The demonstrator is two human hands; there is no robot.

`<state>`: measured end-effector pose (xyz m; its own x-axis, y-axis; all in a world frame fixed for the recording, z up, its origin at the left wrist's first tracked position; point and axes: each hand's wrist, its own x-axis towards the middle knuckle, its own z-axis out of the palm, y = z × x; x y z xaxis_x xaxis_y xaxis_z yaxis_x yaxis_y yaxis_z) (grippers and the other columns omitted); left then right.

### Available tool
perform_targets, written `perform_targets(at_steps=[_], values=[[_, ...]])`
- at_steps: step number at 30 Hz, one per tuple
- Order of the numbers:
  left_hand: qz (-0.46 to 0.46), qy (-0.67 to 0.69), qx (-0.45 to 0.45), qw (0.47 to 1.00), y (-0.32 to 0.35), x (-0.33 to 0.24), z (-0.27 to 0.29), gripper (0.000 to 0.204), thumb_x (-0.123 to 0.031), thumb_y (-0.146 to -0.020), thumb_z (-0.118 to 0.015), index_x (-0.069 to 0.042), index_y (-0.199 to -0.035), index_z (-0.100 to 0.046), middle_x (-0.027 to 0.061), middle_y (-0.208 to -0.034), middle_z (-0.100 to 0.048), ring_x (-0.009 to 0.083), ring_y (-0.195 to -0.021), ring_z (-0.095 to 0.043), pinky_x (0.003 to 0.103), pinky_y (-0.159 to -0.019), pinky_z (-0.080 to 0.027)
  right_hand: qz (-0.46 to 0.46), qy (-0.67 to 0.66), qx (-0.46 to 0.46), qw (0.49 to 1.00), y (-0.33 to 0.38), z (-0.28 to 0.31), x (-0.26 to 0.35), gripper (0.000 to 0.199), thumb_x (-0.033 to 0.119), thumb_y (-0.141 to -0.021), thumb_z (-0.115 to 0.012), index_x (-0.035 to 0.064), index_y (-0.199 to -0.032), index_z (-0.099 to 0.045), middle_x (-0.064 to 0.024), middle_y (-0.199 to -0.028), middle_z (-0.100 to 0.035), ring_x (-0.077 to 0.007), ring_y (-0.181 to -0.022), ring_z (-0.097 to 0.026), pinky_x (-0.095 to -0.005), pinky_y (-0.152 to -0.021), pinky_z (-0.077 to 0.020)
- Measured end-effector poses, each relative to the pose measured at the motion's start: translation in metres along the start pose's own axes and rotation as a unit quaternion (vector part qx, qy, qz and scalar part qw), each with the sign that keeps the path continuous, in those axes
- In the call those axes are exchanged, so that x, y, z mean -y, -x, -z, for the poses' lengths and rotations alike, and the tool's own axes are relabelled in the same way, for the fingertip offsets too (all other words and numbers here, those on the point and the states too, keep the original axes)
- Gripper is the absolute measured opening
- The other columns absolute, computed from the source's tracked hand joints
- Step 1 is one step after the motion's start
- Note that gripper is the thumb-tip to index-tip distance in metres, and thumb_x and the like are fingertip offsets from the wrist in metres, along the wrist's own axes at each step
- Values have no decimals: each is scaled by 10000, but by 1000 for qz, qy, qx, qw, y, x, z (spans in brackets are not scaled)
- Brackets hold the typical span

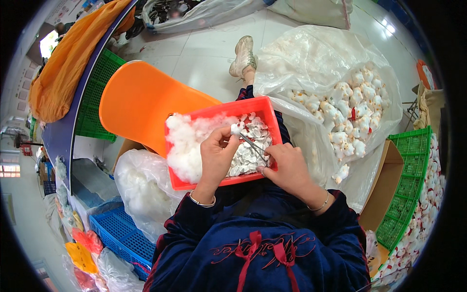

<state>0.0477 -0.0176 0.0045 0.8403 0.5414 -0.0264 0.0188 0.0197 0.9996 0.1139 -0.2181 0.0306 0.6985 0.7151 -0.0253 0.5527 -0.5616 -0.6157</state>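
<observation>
My left hand (pixel 214 155) pinches a small white fabric piece (pixel 236 129) between thumb and fingers, above a red tray (pixel 228 181) on my lap. From the right, my right hand (pixel 288 168) grips metal tweezers (pixel 254 145); their tips reach the white piece. Whether the tips are inside it or only touching, I cannot tell. Fluffy white stuffing (pixel 184 146) fills the tray's left part. Several small flat white fabric pieces (pixel 245 159) lie heaped on its right.
An orange chair (pixel 141 97) stands at the tray's left. On the right, a clear plastic bag (pixel 311 53) holds several small white plush toys (pixel 357 109). More stuffing sits in a bag (pixel 141 185) beside a blue crate (pixel 119 233). A green crate (pixel 408 185) stands at far right.
</observation>
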Motion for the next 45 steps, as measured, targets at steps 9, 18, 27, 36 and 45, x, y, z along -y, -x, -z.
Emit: perform_targets(at_steps=[9, 18, 27, 36, 45], values=[[-32, -31, -18, 999, -3, 3, -1, 96, 3, -928, -675, 15, -1022, -689, 13, -867, -710, 50, -762, -636, 219, -695, -526, 38, 24, -39, 998, -7, 23, 10, 502, 331, -750, -843, 39, -1114, -658, -109, -1062, -641, -317, -1062, -561, -435, -888, -427], [-41, 10, -34, 999, -1, 0, -2, 86, 8, -938, -665, 12, -1023, -676, -4, -872, -681, 31, -752, -612, 205, -678, -508, 28, -14, 23, 999, -5, 15, 5, 356, 284, -771, -828, 82, -1040, -713, -46, -841, -673, -266, -869, -631, -410, -791, -436], [-50, 6, -43, 998, 5, 12, -13, 80, -12, -946, -670, 14, -1021, -671, -24, -819, -655, 12, -709, -561, 190, -625, -457, -6, -178, 79, 981, -12, 16, 11, 298, 299, -805, -788, 20, -868, -702, -130, -676, -624, -317, -642, -630, -411, -596, -483], [121, 135, 70, 981, -6, -11, 15, 160, -55, -960, -661, 27, -1093, -692, 22, -849, -681, 58, -700, -593, 201, -643, -482, 32, 56, -8, 998, -4, 22, -9, 302, 259, -763, -815, 102, -1005, -728, -50, -872, -665, -266, -879, -609, -424, -782, -417], [99, 82, 57, 990, -8, -1, 20, 150, -67, -985, -653, 21, -1099, -694, 22, -859, -685, 53, -695, -607, 205, -641, -514, 45, 48, 36, 997, -4, 45, -7, 470, 302, -743, -818, 94, -1147, -701, -79, -1036, -656, -277, -1055, -574, -427, -875, -410]])
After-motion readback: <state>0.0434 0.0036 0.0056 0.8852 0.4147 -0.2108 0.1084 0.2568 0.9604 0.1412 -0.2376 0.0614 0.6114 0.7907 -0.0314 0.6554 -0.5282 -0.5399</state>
